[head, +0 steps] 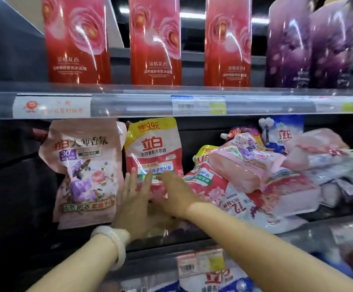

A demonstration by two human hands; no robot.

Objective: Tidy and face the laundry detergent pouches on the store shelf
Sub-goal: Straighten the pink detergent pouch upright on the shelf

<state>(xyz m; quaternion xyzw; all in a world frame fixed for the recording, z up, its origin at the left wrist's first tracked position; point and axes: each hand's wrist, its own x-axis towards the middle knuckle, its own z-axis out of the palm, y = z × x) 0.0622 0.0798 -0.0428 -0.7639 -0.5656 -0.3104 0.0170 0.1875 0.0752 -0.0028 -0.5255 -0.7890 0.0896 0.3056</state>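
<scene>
A red and yellow detergent pouch (153,148) stands upright on the middle shelf, label facing me. My left hand (136,199) lies flat against its lower left with fingers spread. My right hand (172,194) presses on its lower front from the right. A pale pink pouch (87,169) stands upright just left of it. To the right, several pouches lie toppled in a heap (249,171), pink, red and white ones overlapping. A blue and white pouch (282,131) stands behind the heap.
On the upper shelf stand three tall red rose-print packs (155,39) and purple packs (310,45). A clear price rail (129,104) with tags runs below them. A lower shelf holds more pouches (217,279). Dark space lies left of the pink pouch.
</scene>
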